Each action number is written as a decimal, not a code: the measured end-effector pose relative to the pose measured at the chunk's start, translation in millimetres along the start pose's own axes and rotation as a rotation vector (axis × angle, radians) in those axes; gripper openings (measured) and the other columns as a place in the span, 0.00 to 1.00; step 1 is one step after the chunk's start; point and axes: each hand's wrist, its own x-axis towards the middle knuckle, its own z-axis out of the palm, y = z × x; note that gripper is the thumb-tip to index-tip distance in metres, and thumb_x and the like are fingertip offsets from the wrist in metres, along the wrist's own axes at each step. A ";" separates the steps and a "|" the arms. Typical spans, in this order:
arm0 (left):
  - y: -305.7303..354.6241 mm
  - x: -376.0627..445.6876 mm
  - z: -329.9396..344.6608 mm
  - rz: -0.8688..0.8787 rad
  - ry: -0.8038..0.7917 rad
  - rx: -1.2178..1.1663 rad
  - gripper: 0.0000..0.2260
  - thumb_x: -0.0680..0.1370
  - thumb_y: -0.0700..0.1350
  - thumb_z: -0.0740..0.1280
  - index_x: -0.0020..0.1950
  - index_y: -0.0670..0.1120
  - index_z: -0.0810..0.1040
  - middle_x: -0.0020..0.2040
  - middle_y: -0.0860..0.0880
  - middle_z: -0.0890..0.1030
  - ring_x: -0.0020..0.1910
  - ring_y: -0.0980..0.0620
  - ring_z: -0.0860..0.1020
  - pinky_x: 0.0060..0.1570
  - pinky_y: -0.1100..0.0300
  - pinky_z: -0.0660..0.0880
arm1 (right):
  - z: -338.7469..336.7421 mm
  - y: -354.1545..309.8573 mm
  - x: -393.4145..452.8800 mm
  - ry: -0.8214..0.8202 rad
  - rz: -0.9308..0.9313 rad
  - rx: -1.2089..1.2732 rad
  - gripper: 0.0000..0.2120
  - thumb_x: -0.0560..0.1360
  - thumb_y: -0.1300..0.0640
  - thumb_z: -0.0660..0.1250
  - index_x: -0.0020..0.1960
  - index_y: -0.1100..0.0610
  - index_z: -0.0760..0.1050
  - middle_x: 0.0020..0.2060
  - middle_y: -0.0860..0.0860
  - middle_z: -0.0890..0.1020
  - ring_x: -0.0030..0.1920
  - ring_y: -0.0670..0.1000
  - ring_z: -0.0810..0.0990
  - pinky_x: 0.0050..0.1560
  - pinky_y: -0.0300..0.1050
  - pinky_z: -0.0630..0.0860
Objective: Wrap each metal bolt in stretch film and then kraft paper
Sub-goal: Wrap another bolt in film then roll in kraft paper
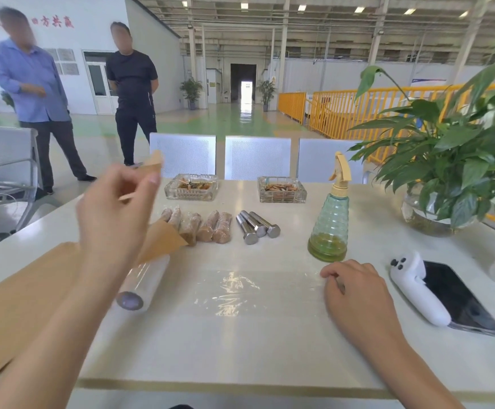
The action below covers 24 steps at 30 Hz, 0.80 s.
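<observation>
1. Kraft paper sheets (pixel 19 293) lie flat at the left of the table (pixel 240 349), one corner lifted toward the wrapped items.
2. Left hand (pixel 113 214) is raised above the table; its fingers (pixel 148 180) are curled round a blurred brown-paper wrapped piece (pixel 154 160).
3. Stretch film roll (pixel 144 283) lies on the table just beside the kraft sheets, partly under the left forearm.
4. A pulled-out sheet of stretch film (pixel 234 290) lies flat on the table between the roll and the right hand.
5. Wrapped bolts (pixel 199 225) lie in a row behind the film, left of the bare ones.
6. Three bare metal bolts (pixel 256 227) lie together, touching, heads toward the camera.
7. Two glass ashtrays (pixel 191 187) stand at the far edge.
8. Spray bottle (pixel 330 222) stands upright, right of the bolts.
9. Right hand (pixel 355 287) rests on the table at the film's right edge, fingers curled down; whether they pinch the film cannot be told.
10. White controller (pixel 417 290) and phone (pixel 458 299) lie to the right; potted plant (pixel 452 160) stands behind.
</observation>
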 end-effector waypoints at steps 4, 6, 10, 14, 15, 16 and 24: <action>47.7 -45.0 41.1 0.320 -0.458 0.032 0.06 0.80 0.53 0.66 0.44 0.55 0.76 0.45 0.59 0.83 0.47 0.60 0.81 0.47 0.68 0.73 | -1.6 1.1 -0.4 0.086 0.071 0.189 0.12 0.79 0.60 0.64 0.48 0.44 0.80 0.38 0.40 0.81 0.43 0.46 0.77 0.44 0.47 0.74; 52.7 -71.5 65.1 0.437 -0.690 0.108 0.07 0.80 0.53 0.64 0.47 0.52 0.77 0.46 0.55 0.82 0.49 0.55 0.80 0.54 0.55 0.74 | -3.2 2.3 0.5 0.077 0.123 0.288 0.12 0.79 0.58 0.64 0.48 0.41 0.79 0.33 0.44 0.81 0.37 0.45 0.79 0.39 0.48 0.76; 40.7 -117.9 98.8 0.497 -0.990 0.321 0.08 0.82 0.54 0.61 0.45 0.54 0.70 0.45 0.56 0.76 0.50 0.51 0.75 0.58 0.47 0.71 | -3.1 1.3 -0.6 -0.005 0.103 0.261 0.11 0.79 0.56 0.63 0.50 0.39 0.78 0.34 0.46 0.83 0.39 0.48 0.81 0.45 0.54 0.79; 31.8 -137.5 103.1 0.376 -1.087 0.372 0.12 0.82 0.60 0.61 0.45 0.54 0.69 0.47 0.58 0.73 0.50 0.55 0.71 0.61 0.52 0.69 | -3.8 2.8 0.6 -0.063 0.130 0.259 0.12 0.79 0.55 0.61 0.51 0.39 0.77 0.35 0.46 0.84 0.41 0.48 0.82 0.47 0.54 0.79; 31.5 -137.6 100.6 0.366 -1.102 0.415 0.14 0.81 0.63 0.59 0.47 0.54 0.71 0.49 0.57 0.75 0.54 0.55 0.71 0.64 0.52 0.67 | -4.0 3.5 1.1 -0.067 0.129 0.245 0.12 0.79 0.55 0.60 0.52 0.39 0.77 0.35 0.47 0.84 0.41 0.49 0.82 0.47 0.54 0.79; 31.4 -137.1 96.9 0.346 -1.115 0.450 0.18 0.80 0.67 0.56 0.51 0.54 0.73 0.52 0.58 0.75 0.57 0.55 0.71 0.66 0.53 0.66 | -4.2 3.8 1.3 -0.073 0.125 0.231 0.11 0.79 0.55 0.60 0.52 0.40 0.77 0.35 0.47 0.84 0.42 0.50 0.81 0.47 0.54 0.79; 23.6 -142.1 75.6 0.218 -1.074 0.862 0.22 0.81 0.67 0.49 0.67 0.55 0.66 0.66 0.53 0.70 0.68 0.47 0.68 0.66 0.47 0.65 | -0.7 3.8 1.4 -0.085 0.047 0.103 0.12 0.80 0.57 0.62 0.57 0.42 0.77 0.43 0.41 0.81 0.44 0.44 0.77 0.47 0.48 0.77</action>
